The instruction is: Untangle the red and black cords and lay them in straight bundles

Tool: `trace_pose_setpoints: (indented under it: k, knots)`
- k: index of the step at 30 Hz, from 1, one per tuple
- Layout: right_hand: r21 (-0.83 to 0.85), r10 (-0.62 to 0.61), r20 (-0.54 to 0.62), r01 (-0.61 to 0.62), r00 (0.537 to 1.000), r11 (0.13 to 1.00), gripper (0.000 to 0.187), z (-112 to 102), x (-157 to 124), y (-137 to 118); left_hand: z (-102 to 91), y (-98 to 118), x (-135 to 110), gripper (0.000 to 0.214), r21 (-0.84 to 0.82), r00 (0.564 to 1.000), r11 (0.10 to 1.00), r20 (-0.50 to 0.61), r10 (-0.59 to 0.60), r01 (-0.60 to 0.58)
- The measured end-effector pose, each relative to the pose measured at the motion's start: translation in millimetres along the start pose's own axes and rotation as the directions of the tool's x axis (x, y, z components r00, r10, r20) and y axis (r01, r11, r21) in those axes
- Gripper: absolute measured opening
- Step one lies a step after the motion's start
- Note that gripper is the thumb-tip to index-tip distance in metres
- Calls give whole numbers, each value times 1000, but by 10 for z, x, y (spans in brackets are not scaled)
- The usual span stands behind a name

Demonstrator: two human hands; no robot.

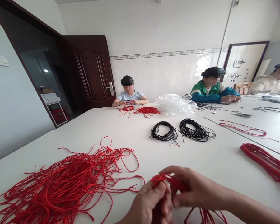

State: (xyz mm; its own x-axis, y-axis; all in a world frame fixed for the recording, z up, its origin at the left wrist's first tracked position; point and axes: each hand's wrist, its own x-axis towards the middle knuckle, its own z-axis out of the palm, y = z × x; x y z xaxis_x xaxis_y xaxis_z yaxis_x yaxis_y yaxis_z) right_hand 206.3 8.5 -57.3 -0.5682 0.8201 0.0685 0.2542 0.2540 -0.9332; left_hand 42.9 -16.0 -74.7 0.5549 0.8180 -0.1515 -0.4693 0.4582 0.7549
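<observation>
Low at the front edge of the white table, my left hand is closed around a bunch of red cords. My right hand pinches the same bunch from the right, its fingers curled over the strands. The ends of the cords hang down below my hands. A large loose pile of red cords lies on the table to the left of my hands.
Two coils of black cord lie mid-table. More red cords sit at right, a clear plastic bag further back. Three other people sit at the far and right sides. A dark wooden door stands open at left.
</observation>
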Motion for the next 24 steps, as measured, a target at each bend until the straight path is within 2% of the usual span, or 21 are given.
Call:
trace_pose_setpoints:
  k: [3, 4, 5, 7, 8, 9, 10, 12, 14, 18, 20, 22, 24]
  knots:
    - [90, 54, -47, -50, 997, 995, 37, -155, 149, 175, -7, 108, 26, 20, -102, 981, 994, -193, 7, -27]
    - [77, 47, -131, -37, 990, 996, 35, -199, 186, 210, -17, 130, 25, 18, -107, 967, 993, -255, 20, -49]
    - [41, 27, -236, -18, 971, 999, 34, -231, 212, 235, -29, 144, 21, 17, -111, 951, 992, -307, 25, -62]
    - [-43, -33, -441, 15, 897, 999, 28, -249, 229, 260, -48, 158, 13, 21, -125, 934, 990, -357, 21, -70]
    - [-63, -49, -502, 20, 863, 998, 26, -233, 222, 257, -53, 160, 9, 27, -141, 935, 988, -353, 12, -65]
    - [-57, -47, -523, 20, 851, 998, 25, -199, 207, 244, -55, 162, 7, 32, -160, 942, 985, -337, 1, -58]
    - [-29, -33, -504, 21, 863, 999, 24, -150, 187, 221, -54, 163, 6, 36, -182, 949, 982, -314, -7, -53]
    - [58, 3, -387, 21, 922, 998, 22, -22, 142, 159, -42, 166, 7, 38, -222, 964, 974, -266, -19, -42]
    - [155, 24, -284, 21, 959, 988, 20, 115, 109, 100, -25, 165, 12, 37, -253, 979, 967, -200, -36, -16]
    - [314, 60, -224, 14, 973, 949, 27, 280, 104, 58, -4, 156, 21, 35, -268, 994, 960, -54, -100, 83]
    - [363, 75, -229, 14, 971, 932, 23, 285, 117, 56, -7, 150, 24, 34, -237, 987, 967, -105, -124, 97]
    - [409, 96, -245, 13, 965, 913, 15, 258, 125, 48, -12, 147, 27, 33, -197, 975, 978, -194, -105, 66]
    - [436, 129, -249, -7, 960, 900, 12, 229, 125, 37, -13, 148, 30, 31, -174, 970, 984, -231, -80, 39]
